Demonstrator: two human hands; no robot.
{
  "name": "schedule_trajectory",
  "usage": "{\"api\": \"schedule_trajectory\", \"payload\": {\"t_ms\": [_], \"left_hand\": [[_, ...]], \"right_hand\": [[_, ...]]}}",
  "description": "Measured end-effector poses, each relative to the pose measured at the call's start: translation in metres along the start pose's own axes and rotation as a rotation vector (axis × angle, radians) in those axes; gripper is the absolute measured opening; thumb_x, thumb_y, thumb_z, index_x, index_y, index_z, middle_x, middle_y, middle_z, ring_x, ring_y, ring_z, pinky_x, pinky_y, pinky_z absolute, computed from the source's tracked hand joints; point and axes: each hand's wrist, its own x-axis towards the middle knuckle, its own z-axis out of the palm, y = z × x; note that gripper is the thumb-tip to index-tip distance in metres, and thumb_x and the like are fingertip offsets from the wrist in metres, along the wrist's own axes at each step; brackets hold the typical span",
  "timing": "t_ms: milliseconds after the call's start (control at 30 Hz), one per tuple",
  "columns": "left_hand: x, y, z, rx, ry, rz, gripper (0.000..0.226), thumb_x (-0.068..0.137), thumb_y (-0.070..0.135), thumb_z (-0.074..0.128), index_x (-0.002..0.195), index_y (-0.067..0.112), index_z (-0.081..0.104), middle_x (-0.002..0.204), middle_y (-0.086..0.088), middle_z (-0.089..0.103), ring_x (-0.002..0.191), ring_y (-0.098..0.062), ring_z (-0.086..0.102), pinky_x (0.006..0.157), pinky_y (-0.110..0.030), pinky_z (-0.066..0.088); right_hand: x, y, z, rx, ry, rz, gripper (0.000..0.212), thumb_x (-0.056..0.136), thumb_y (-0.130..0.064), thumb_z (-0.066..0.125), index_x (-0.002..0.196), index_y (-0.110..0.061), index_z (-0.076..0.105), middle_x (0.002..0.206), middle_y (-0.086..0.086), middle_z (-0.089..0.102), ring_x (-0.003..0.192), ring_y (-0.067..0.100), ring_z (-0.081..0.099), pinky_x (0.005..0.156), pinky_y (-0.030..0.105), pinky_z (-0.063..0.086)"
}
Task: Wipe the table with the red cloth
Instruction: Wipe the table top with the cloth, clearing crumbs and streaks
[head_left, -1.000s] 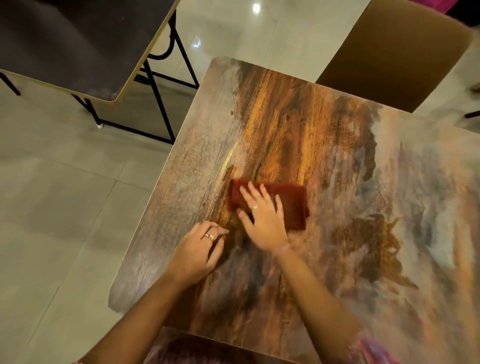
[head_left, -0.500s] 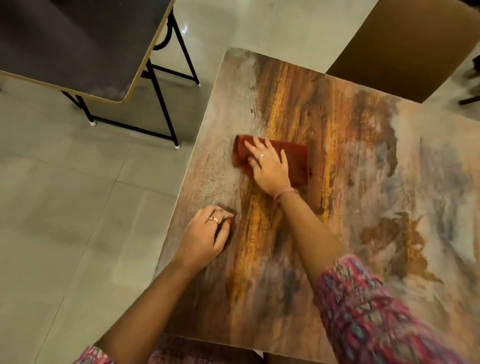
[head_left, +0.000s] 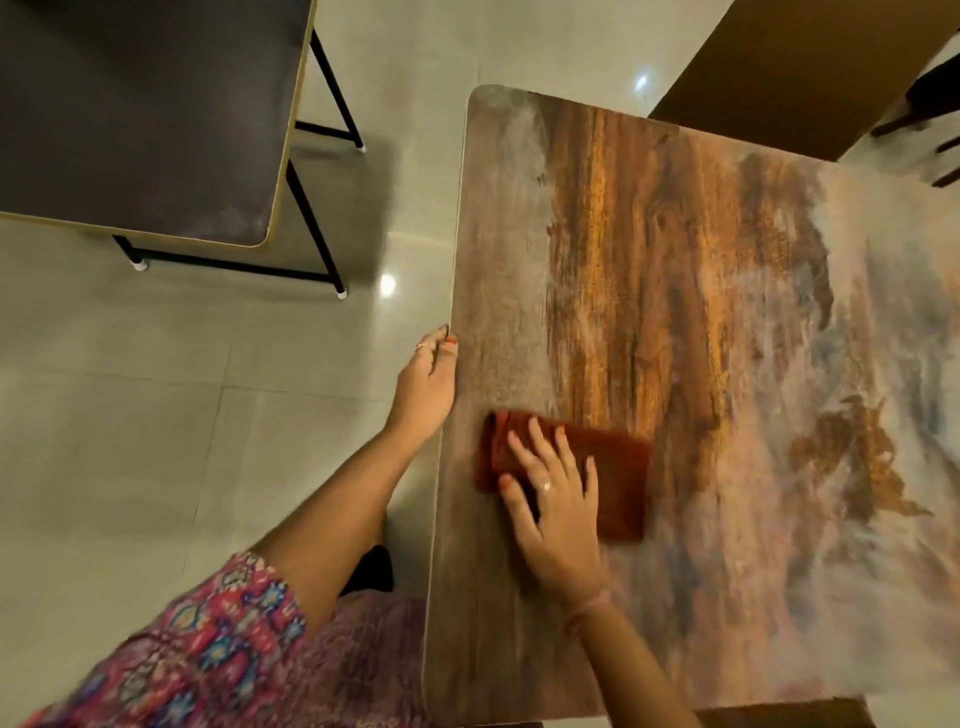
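Observation:
A folded red cloth (head_left: 621, 475) lies flat on the wood-patterned table (head_left: 675, 260), near the table's left edge. My right hand (head_left: 558, 512) presses down on the cloth's left half with fingers spread and straight. My left hand (head_left: 426, 384) rests against the table's left edge, thumb on the top surface and fingers reaching past the rim beside the edge. Part of the cloth is hidden under my right palm.
A second dark table (head_left: 145, 114) with black metal legs stands to the upper left over a pale tiled floor (head_left: 156, 415). A brown chair back (head_left: 789, 67) sits beyond the table's far right side. My patterned sleeve (head_left: 208, 654) shows at the bottom left.
My right hand has slid the cloth back toward me and toward the table's left edge. My left hand has left the tabletop and moved out to the table's left edge.

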Motion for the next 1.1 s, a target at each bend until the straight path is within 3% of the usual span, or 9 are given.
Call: {"api": "schedule_trajectory", "payload": {"t_ms": [100,233,333,433,533,700,800,900,1100], "left_hand": [[0.02,0.009,0.001,-0.246,0.002,-0.091,0.04,0.102,0.026,0.037,0.139,0.014,0.045,0.14,-0.001,0.05,0.127,-0.013,0.046,0.11,-0.029,0.033],[0.044,0.016,0.002,-0.446,-0.012,-0.195,0.037,0.101,0.021,0.041,0.136,0.021,0.05,0.131,0.002,0.058,0.118,-0.011,0.056,0.104,-0.034,0.042],[0.054,0.014,-0.001,-0.493,-0.027,-0.235,0.033,0.1,0.023,0.044,0.132,0.026,0.054,0.121,0.004,0.065,0.102,-0.01,0.063,0.086,-0.028,0.052],[0.057,0.007,-0.003,-0.449,-0.025,-0.214,0.033,0.099,0.025,0.047,0.13,0.026,0.056,0.118,0.005,0.066,0.106,-0.015,0.063,0.091,-0.035,0.052],[0.06,0.009,-0.002,-0.4,0.023,-0.195,0.032,0.098,0.025,0.049,0.13,0.023,0.057,0.118,0.004,0.067,0.108,-0.018,0.063,0.094,-0.037,0.051],[0.06,0.012,0.003,-0.337,0.096,-0.182,0.032,0.098,0.022,0.05,0.128,0.022,0.059,0.12,0.002,0.066,0.109,-0.018,0.062,0.097,-0.039,0.049],[0.058,0.013,0.003,-0.335,0.104,-0.176,0.032,0.098,0.022,0.049,0.129,0.022,0.058,0.123,0.002,0.065,0.112,-0.016,0.06,0.099,-0.038,0.048],[0.056,0.015,0.005,-0.322,0.123,-0.181,0.034,0.098,0.022,0.05,0.131,0.019,0.056,0.127,0.002,0.062,0.115,-0.014,0.058,0.102,-0.036,0.046],[0.054,0.022,0.003,-0.316,0.121,-0.22,0.035,0.097,0.023,0.051,0.131,0.019,0.056,0.13,0.001,0.06,0.118,-0.017,0.056,0.103,-0.037,0.044]], "right_hand": [[-0.023,-0.005,0.011,0.055,0.012,0.045,0.037,0.096,-0.045,0.039,0.133,-0.048,0.045,0.151,-0.027,0.026,0.146,0.004,0.011,0.117,0.038,-0.004],[0.054,-0.011,-0.002,0.088,0.159,0.025,0.03,0.091,-0.018,0.056,0.116,-0.031,0.063,0.142,-0.017,0.045,0.142,0.01,0.026,0.116,0.051,0.007],[0.16,-0.011,-0.029,0.112,0.177,0.072,0.032,0.093,-0.013,0.054,0.118,-0.03,0.061,0.141,-0.011,0.049,0.142,0.015,0.028,0.117,0.052,0.007],[0.267,-0.011,-0.06,0.137,0.126,0.132,0.035,0.098,-0.018,0.046,0.129,-0.032,0.056,0.147,-0.009,0.043,0.144,0.016,0.021,0.117,0.05,0.003],[0.307,-0.017,-0.066,0.128,0.115,0.17,0.038,0.1,-0.02,0.042,0.135,-0.034,0.05,0.151,-0.009,0.037,0.146,0.016,0.017,0.117,0.05,0.001],[0.198,-0.022,-0.032,-0.086,0.148,0.064,0.045,0.1,-0.033,0.035,0.145,-0.037,0.032,0.156,-0.012,0.024,0.146,0.011,0.011,0.117,0.045,0.003],[0.088,-0.023,-0.007,-0.158,0.051,0.039,0.05,0.099,-0.048,0.024,0.149,-0.042,0.02,0.158,-0.018,0.009,0.146,0.006,0.0,0.116,0.038,-0.004],[0.003,-0.02,0.013,-0.169,-0.05,0.042,0.048,0.1,-0.049,0.019,0.147,-0.049,0.014,0.157,-0.023,0.003,0.147,0.005,-0.003,0.116,0.034,-0.01],[-0.023,-0.013,0.008,-0.23,-0.069,-0.024,0.046,0.096,-0.043,0.038,0.141,-0.046,0.035,0.152,-0.019,0.026,0.144,0.009,0.019,0.112,0.036,0.015]]}}
